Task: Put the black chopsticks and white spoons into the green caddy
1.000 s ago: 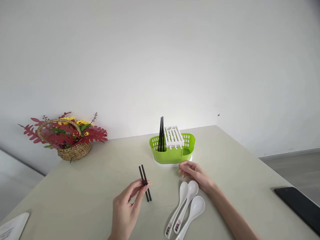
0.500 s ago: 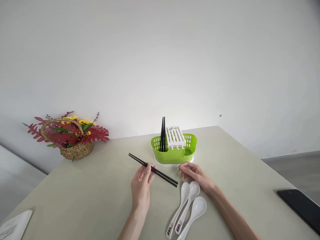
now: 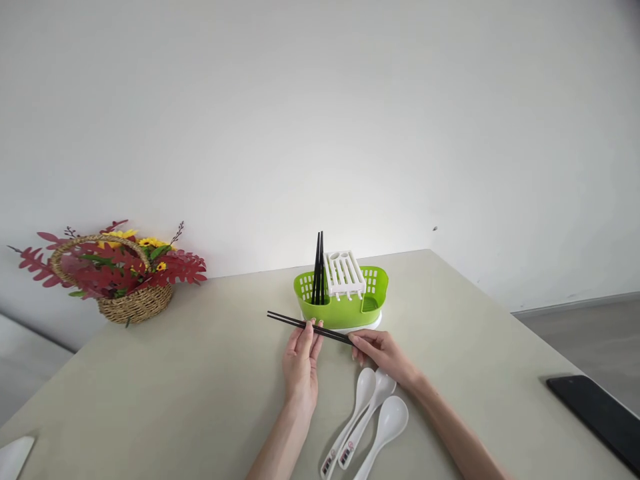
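Observation:
Two black chopsticks lie across both hands, almost level, in front of the green holder. My left hand pinches them near their middle. At their right end, the fingers of my right hand are closed on them. Behind the hands stands a green cutlery basket with a white slotted rack across its middle. More black chopsticks stand upright in its left compartment. Three white spoons, one of them the rightmost spoon, rest on the table just below my right hand.
A wicker basket of red and yellow artificial flowers stands at the left back. A black phone lies at the right edge of the table. Part of a white object shows at the lower left. The wall rises behind the table.
My left hand has brought the chopsticks right and turned them closer to level. My right hand has taken hold of their right end. The whole view has shifted slightly.

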Tool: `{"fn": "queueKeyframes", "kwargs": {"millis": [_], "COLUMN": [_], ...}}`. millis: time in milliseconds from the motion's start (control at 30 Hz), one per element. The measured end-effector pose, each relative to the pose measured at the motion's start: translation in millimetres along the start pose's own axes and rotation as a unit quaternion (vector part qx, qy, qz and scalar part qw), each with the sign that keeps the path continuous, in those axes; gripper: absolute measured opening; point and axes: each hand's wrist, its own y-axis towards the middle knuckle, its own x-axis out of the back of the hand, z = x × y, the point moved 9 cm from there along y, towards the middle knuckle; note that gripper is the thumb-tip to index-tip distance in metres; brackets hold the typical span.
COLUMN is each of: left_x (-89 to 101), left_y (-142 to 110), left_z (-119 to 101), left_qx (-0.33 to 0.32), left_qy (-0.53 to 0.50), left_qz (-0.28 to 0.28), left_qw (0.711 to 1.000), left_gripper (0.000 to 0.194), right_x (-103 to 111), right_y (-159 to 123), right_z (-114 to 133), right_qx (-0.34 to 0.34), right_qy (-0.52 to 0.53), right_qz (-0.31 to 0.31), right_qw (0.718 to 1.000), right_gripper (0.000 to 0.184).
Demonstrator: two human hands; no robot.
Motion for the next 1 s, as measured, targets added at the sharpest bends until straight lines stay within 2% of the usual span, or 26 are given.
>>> {"fn": "queueKeyframes", "kwargs": {"millis": [167,400,767,1000], "left_x": [0.2,6.1,12.1,11.2], "left_y": [0.6,3.6,4.4,1.8], "left_z": [-4.2,-10.1,-11.4,-12.1], "left_qx": [-0.009,-0.015,-0.02,-0.016], "left_qy": [0.059,0.058,0.057,0.045], "left_qz": [0.02,0.014,-0.005,0.006], "left_qw": [0.998,0.998,0.998,0.999], "left_gripper": [0.031,0.033,0.03,0.033], "right_x": [8.6,10.8,16.7,17.7], "right_y": [-1.3,-4.1,-2.3,-2.3], "right_z": [8.1,13.6,-3.5,-3.6], "right_qx": [0.007,-0.011,-0.017,-0.017], "right_qy": [-0.017,-0.011,0.021,0.022], "right_qz": [-0.043,-0.053,-0.076,-0.075], "right_qw": [0.999,0.998,0.997,0.997], "right_gripper": [0.054,0.053,0.052,0.049]}}
